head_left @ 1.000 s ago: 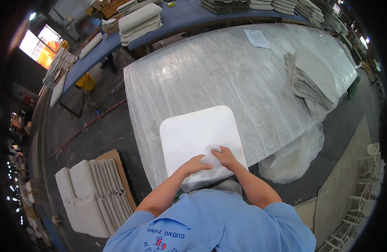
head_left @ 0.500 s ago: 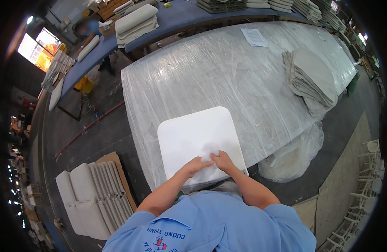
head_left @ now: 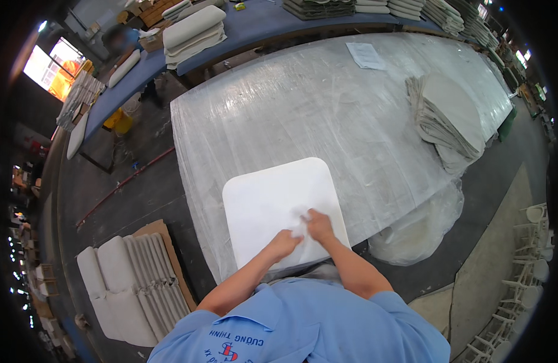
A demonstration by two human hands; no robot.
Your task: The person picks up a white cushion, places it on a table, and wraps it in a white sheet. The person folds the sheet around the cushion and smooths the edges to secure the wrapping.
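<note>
A white, square pad with rounded corners (head_left: 254, 212) lies flat in front of me, close against my body. Over its near right part my left hand (head_left: 285, 243) is closed, thumb and fingers pinched together. My right hand (head_left: 319, 226) is closed too, a little farther off and to the right. Between the two sits a small, pale, filmy wad (head_left: 299, 224), smeared by motion; both hands seem to pinch it, but its kind cannot be made out.
Clear plastic film covers the large work surface (head_left: 248, 115) under the pad. On it lie stacked grey fabric pieces (head_left: 451, 112) and a paper sheet (head_left: 365, 55). Bundled cushions (head_left: 130, 284) stand at lower left, white chairs (head_left: 527, 266) at right. A person (head_left: 124, 42) is by the blue bench (head_left: 248, 37).
My right hand has moved slightly up and away from my left, widening the gap between them. The pad stays in place; the whole view has shifted slightly.
</note>
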